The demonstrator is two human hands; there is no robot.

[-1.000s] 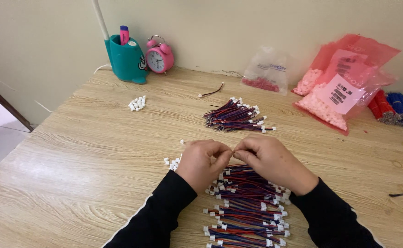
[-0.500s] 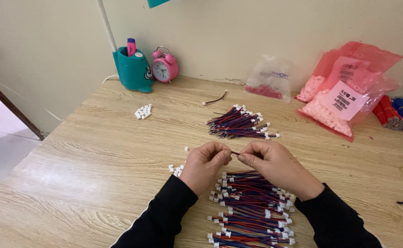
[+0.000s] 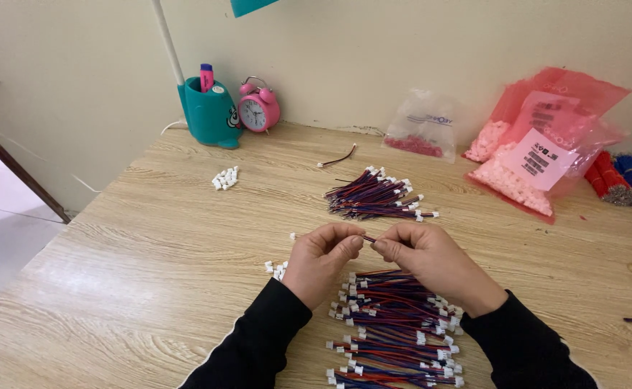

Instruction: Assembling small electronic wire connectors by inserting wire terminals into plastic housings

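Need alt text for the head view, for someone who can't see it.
Left hand and right hand pinch a short wire between them above a pile of red-and-blue wire leads on a wooden table.

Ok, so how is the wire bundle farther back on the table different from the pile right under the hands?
The far bundle is smaller, lies alone in open view and fans slightly sideways. The near pile is bigger, runs toward the table edge in stacked rows, and is partly covered by the right hand. Both hold red, blue and black wires with white connectors.
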